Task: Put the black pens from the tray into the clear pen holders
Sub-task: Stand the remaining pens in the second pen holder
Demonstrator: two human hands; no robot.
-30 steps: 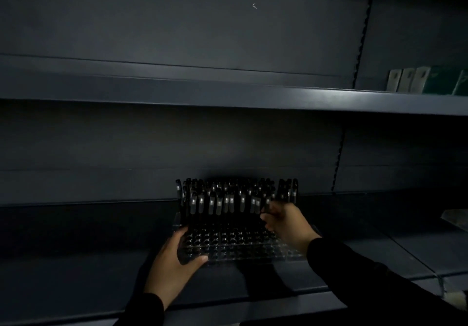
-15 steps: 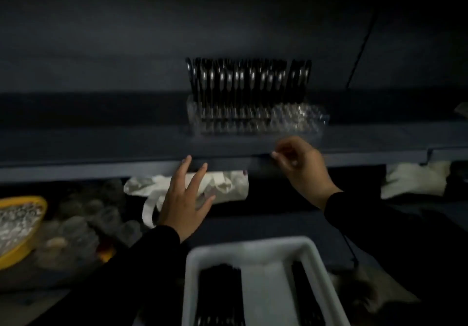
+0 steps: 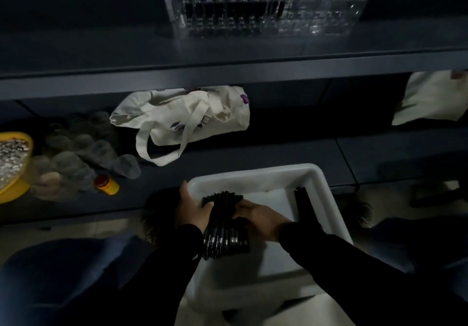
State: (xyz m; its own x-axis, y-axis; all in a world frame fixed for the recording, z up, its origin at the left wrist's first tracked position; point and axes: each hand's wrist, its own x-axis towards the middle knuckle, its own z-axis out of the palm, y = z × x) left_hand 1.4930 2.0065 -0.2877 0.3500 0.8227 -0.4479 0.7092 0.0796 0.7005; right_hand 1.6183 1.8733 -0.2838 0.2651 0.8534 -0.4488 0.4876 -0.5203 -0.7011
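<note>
Down at six o'clock, a white tray point(image 3: 319, 186) holds a flat bundle of black pens point(image 3: 222, 227) lying side by side, tips toward twelve. Both hands are on that bundle. The left hand point(image 3: 193, 210) lies at its nine o'clock edge, thumb up along the tray rim, fingers curled onto the pens. The right hand point(image 3: 258, 218) comes in from three o'clock, fingers bent over the top of the bundle; whether it grips or only presses I cannot tell. A second, smaller row of pens point(image 3: 305, 206) lies along the tray's three o'clock wall, apart from the hands.

Up at twelve o'clock, on the shelf point(image 3: 228, 72), stands the clear holder point(image 3: 316, 9); its nine o'clock part is filled with upright black pens, its three o'clock part shows only clear slots.

Below the shelf, a cream tote bag point(image 3: 187, 120) lies near eleven o'clock. At nine o'clock are clear cups point(image 3: 83, 153), a small orange bottle point(image 3: 106, 185) with a red cap, and a yellow bowl point(image 3: 15, 189). Another cream bag point(image 3: 430, 97) sits at two o'clock.
</note>
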